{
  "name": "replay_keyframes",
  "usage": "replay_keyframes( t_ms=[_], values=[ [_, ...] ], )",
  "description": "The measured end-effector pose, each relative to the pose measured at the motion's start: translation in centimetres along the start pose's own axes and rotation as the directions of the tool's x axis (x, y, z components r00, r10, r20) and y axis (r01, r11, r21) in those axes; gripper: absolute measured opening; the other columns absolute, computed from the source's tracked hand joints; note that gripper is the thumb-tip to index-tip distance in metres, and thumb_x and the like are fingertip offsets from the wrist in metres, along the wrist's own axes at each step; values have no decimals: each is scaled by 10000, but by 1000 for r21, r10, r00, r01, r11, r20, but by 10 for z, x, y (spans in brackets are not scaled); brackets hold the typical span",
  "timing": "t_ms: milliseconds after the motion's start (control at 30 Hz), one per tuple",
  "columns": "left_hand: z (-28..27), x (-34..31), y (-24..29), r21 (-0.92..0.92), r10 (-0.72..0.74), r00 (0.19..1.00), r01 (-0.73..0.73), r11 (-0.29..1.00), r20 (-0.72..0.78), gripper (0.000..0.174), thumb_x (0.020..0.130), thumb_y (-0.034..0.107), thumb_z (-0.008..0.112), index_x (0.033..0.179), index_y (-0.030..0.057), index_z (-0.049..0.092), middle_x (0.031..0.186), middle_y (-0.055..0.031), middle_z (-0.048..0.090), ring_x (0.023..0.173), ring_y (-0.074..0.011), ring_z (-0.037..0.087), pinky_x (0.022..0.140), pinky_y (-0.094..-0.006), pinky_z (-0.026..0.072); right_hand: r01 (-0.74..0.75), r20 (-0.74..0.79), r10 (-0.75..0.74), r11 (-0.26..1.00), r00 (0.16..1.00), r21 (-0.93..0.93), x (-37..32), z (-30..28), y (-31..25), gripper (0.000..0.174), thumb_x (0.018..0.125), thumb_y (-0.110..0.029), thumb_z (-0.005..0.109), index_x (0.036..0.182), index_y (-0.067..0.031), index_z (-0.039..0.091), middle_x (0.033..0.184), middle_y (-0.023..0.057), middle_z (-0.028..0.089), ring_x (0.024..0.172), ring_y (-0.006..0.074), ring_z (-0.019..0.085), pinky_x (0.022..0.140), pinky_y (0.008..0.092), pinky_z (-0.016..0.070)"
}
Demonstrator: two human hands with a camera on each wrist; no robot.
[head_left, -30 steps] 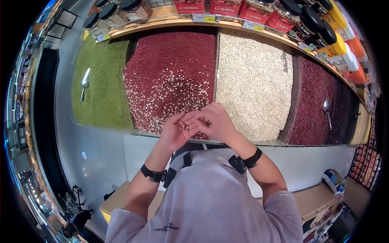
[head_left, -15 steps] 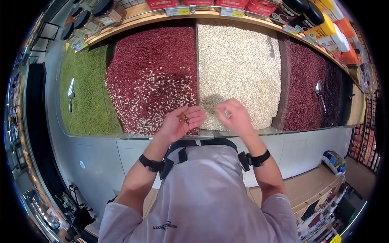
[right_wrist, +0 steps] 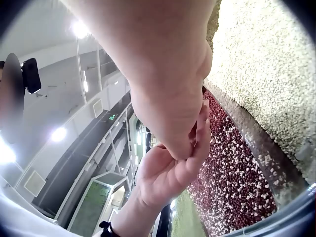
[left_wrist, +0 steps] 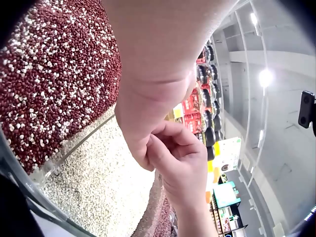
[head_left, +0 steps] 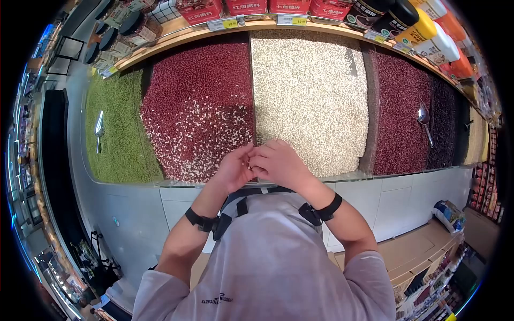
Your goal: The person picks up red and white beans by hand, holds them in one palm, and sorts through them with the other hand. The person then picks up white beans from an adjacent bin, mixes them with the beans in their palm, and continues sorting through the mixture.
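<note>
The left hand (head_left: 232,172) lies palm up above the front edge of the mixed bin of dark red beans (head_left: 198,64) and pale grains. Over its palm and fingers reaches the right hand (head_left: 280,167), fingers bent and tips at the left palm. In the right wrist view the left hand (right_wrist: 170,174) has lightly bent fingers beneath the right hand (right_wrist: 168,106). The left wrist view shows the right hand (left_wrist: 183,165) with curled fingers and its thumb beside them. What lies between the hands is hidden. Pale grains (head_left: 310,101) fill the adjoining bin.
A bin of green beans (head_left: 115,123) with a metal scoop (head_left: 99,128) is at the left. Another scoop (head_left: 423,117) lies among dark red beans at the right. Jars (head_left: 134,27) and red packages (head_left: 246,6) line the shelf behind. A clear rim (head_left: 342,175) runs along the front.
The right hand, apart from the left over the pale grains half a second ago, is back against the left palm. The small dark beans seen on that palm are now covered.
</note>
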State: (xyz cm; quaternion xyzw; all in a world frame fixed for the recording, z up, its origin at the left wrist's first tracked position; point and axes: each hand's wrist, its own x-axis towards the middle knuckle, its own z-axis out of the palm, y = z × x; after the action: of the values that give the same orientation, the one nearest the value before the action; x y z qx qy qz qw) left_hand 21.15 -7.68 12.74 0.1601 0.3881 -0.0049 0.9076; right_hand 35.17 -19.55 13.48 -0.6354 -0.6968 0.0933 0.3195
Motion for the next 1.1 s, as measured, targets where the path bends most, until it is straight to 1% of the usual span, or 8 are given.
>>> replay_keyframes(
  t_ms=[467, 667, 733, 833, 867, 933, 1033, 1100],
  values=[
    [-5, 19, -20, 77, -77, 997, 76, 994, 11, 328, 1058, 267, 412, 1116, 2, 596, 1061, -123, 661, 982, -254, 676, 875, -420, 578, 6, 80, 1, 996, 997, -92, -22, -2, 5, 111, 759, -208, 692, 839, -140, 654, 893, -9, 603, 884, 216, 554, 791, 359, 441],
    [-5, 24, -15, 37, -92, 993, 89, 995, 76, 361, 1057, 277, 394, 1127, -10, 601, 1081, -140, 674, 985, -274, 687, 909, -433, 570, -40, -121, 38, 999, 992, -17, -26, 2, 10, 164, 728, -189, 714, 864, -117, 657, 898, 3, 622, 874, 226, 579, 797, 360, 461],
    [2, 20, -7, 55, -109, 990, 105, 993, 85, 423, 1058, 275, 357, 1199, -55, 581, 1127, -171, 670, 1037, -301, 676, 988, -450, 536, -137, -163, 165, 976, 973, 170, -28, -9, 12, 171, 738, -131, 731, 897, -108, 672, 932, 31, 658, 869, 246, 614, 782, 370, 495],
    [26, 9, 5, 109, -151, 981, 138, 984, 119, 466, 1063, 258, 302, 1243, -103, 535, 1109, -188, 641, 1093, -330, 649, 1028, -451, 518, -261, -262, 303, 948, 916, 182, -36, -32, 22, 177, 765, -100, 742, 934, -110, 686, 916, 54, 670, 869, 258, 633, 775, 384, 514],
    [28, 7, 6, 118, -141, 984, 128, 985, 107, 520, 1063, 261, 271, 1308, -144, 485, 1163, -222, 633, 1173, -369, 617, 1066, -458, 493, -250, -262, 290, 952, 920, 176, -44, -34, 30, 177, 765, -100, 742, 934, -110, 686, 916, 54, 670, 869, 258, 633, 775, 384, 514],
    [23, 10, 7, 127, -135, 984, 119, 985, 119, 523, 1060, 283, 297, 1319, -127, 494, 1231, -236, 618, 1200, -373, 604, 1071, -460, 484, -431, -258, 413, 902, 873, -15, -55, -33, 44, 162, 782, -103, 752, 935, -107, 701, 881, 61, 666, 870, 266, 633, 770, 390, 518],
    [23, 9, 8, 129, -132, 982, 115, 985, 133, 530, 1054, 311, 331, 1330, -108, 503, 1316, -254, 595, 1239, -376, 584, 1085, -462, 468, -494, -250, 489, 868, 836, 46, -57, -39, 34, 140, 778, -118, 764, 907, -106, 711, 876, 60, 664, 858, 267, 629, 767, 383, 518],
    [27, 8, 9, 119, -114, 988, 101, 988, 108, 516, 1063, 275, 286, 1321, -122, 491, 1182, -212, 634, 1149, -342, 628, 1043, -453, 504, -412, -226, 418, 908, 880, 72, -48, -42, 20, 137, 772, -123, 768, 897, -107, 714, 896, 56, 664, 861, 263, 626, 768, 379, 520]
  ],
)
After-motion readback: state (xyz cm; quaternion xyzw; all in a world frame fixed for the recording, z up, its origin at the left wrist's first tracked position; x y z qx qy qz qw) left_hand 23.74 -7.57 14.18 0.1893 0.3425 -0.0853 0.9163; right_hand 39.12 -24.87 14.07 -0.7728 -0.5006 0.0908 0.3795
